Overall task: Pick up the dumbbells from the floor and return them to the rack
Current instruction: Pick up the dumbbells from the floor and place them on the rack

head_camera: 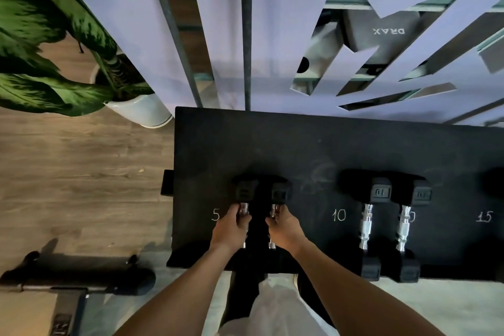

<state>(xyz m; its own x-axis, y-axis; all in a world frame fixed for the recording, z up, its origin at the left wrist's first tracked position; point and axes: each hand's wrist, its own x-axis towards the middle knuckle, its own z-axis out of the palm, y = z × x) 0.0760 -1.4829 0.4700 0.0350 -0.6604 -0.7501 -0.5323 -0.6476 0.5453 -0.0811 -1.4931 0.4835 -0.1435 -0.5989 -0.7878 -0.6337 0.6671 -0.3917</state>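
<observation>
Wood floor (81,172), potted plant (54,63), lilac wall (218,22)

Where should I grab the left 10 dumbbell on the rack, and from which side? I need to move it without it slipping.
Grip the left 10 dumbbell around the middle of its silver handle, coming from above. The handle runs front to back with bulky black heads at both ends, and its twin lies close beside it, so the top is the open approach.

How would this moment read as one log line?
left hand: grips left dumbbell | right hand: grips right dumbbell | place: rack, slot "5" | neighbours: 10 pair racked
</observation>
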